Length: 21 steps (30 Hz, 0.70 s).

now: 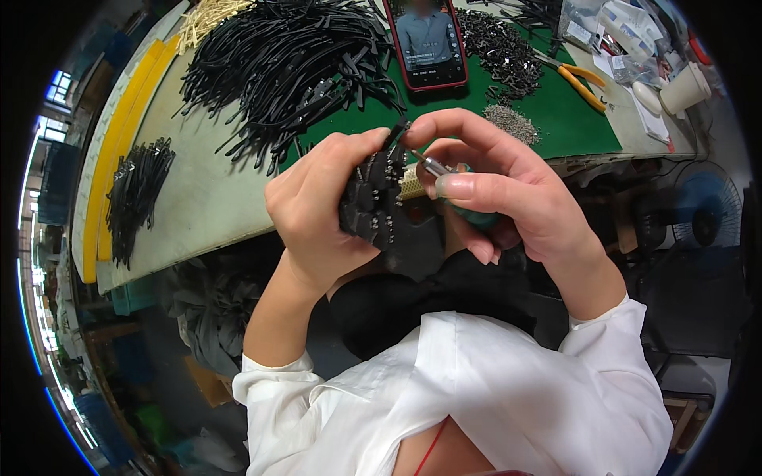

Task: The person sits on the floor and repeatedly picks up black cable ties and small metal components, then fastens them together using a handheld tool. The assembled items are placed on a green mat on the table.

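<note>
My left hand [313,194] is closed around a bundle of black plastic pieces [367,210] with small metal bits along their ends, held over the table's near edge. Between my right hand's fingers is a small screwdriver [435,166] with a metal collar and a green handle. Its tip points at the top of the bundle, where my right hand's [528,186] index fingertip also reaches. Whether the tip touches a piece is too small to tell. Just beyond my hands lies a big heap of long black curved strips [278,59].
A phone [429,47] in a red case stands behind my hands on a green mat [583,131]. Small black parts [504,59], tiny silver pieces [512,123] and orange-handled pliers [583,89] lie to its right. More black strips [136,194] lie by a yellow edge strip [119,151].
</note>
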Each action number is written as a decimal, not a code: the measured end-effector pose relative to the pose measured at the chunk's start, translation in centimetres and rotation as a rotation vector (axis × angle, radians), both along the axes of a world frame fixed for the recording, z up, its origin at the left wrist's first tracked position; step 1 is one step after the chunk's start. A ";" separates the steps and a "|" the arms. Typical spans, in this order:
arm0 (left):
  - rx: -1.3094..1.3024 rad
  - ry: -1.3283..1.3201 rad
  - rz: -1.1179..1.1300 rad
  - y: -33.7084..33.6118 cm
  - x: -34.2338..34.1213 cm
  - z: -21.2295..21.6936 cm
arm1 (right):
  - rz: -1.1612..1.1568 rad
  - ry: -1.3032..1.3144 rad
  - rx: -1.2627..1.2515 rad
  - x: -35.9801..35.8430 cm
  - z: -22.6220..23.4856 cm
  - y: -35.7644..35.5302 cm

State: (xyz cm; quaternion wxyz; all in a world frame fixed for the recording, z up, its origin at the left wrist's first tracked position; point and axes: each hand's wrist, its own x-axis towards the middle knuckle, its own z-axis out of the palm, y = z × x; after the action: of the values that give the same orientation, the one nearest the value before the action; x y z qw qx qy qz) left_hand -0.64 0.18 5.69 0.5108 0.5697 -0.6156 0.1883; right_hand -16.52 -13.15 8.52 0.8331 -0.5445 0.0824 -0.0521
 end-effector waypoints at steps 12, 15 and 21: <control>-0.007 -0.147 0.042 0.0 -0.3 -0.3 | -0.028 0.022 -0.035 -0.4 -0.8 0.6; 0.066 -0.145 0.038 0.1 0.1 -0.6 | -0.165 -0.010 -0.302 0.0 -1.4 1.0; 0.182 -0.125 0.113 -0.3 0.5 -1.3 | -0.518 -0.223 -1.346 1.6 -4.5 1.7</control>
State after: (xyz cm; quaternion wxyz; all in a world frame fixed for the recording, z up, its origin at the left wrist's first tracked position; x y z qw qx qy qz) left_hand -0.12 -0.07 4.36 0.4062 0.6348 -0.6276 0.1954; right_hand -14.93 -11.49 4.07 0.2825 -0.8933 0.0735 -0.3418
